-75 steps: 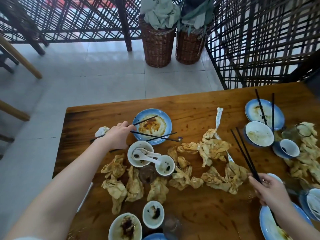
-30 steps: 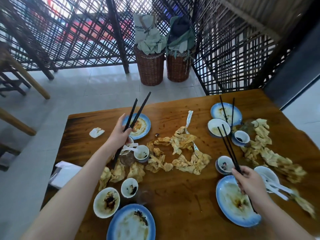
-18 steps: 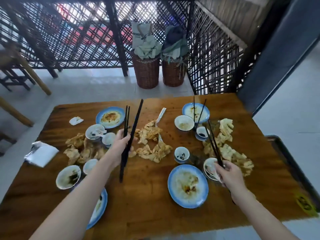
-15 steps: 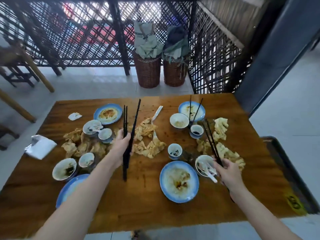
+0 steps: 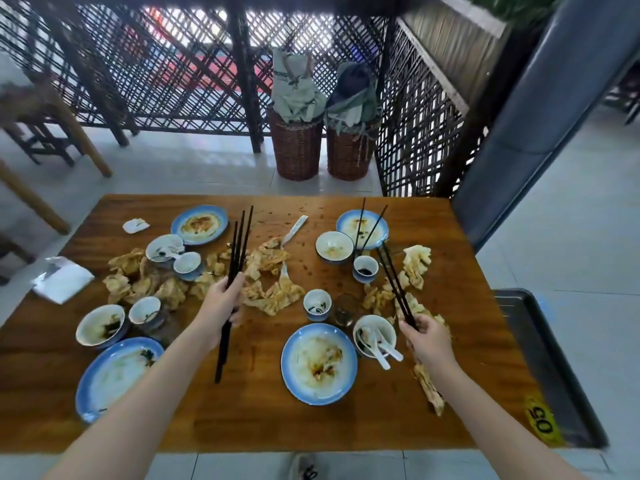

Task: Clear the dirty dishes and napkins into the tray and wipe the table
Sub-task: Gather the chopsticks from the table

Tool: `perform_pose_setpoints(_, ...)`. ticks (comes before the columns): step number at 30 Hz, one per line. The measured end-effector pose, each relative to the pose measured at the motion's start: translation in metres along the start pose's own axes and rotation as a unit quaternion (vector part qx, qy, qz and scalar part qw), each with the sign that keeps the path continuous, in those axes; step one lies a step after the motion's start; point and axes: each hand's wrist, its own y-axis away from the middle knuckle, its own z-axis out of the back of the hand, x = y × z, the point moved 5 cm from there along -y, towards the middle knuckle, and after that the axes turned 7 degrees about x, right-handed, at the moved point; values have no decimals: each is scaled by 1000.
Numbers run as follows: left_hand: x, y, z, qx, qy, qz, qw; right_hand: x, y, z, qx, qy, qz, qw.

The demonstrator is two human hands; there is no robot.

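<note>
My left hand (image 5: pixel 221 303) grips a bundle of black chopsticks (image 5: pixel 239 244) above the middle of the wooden table (image 5: pixel 242 417). My right hand (image 5: pixel 427 339) holds a second pair of black chopsticks (image 5: pixel 393 278) over the right side. A dark metal tray (image 5: pixel 547 358) lies beyond the table's right edge. Blue-rimmed plates (image 5: pixel 318 363) (image 5: pixel 114 375) (image 5: pixel 199 224), small white bowls (image 5: pixel 334 245) (image 5: pixel 99 323) and stained crumpled napkins (image 5: pixel 273 292) (image 5: pixel 415 263) are scattered over the table. Another pair of chopsticks (image 5: pixel 367 225) rests on the far right plate (image 5: pixel 362 225).
A bowl with white spoons (image 5: pixel 375 337) and a small glass (image 5: pixel 344 310) stand near my right hand. A white napkin packet (image 5: pixel 62 278) lies at the table's left edge. Two wicker baskets (image 5: pixel 298 147) stand by the lattice screen behind. A yellow number sticker (image 5: pixel 542 422) marks the right corner.
My left hand picked the chopsticks up from the far left plate and carried them toward the table's middle. I stepped back and turned right, bringing the tray into sight. My right hand still holds its pair.
</note>
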Motion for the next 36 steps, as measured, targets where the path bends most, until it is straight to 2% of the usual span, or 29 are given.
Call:
perform_pose_setpoints(8,-10,-26,15,-5,-7,37,999,36,-54,9,6,73,5,997)
perform_pose_setpoints(13,-16,-43,24,-24,-20,54,998,62,-90,15,-23,129,34,991)
perform_pose_setpoints(16,-18,-50,23,-24,-16,65,997,77,-102,16,0,161,54,986)
perform_pose_setpoints(21,-30,-64,26,-45,-8,75,996,105,-126,38,38,270,105,956)
perform_pose_setpoints(29,-37,-61,-19,-76,-3,77,994,126,-159,53,91,288,150,941)
perform_pose_setpoints(36,-16,-74,-59,-78,2,101,992,117,-180,49,76,242,166,953)
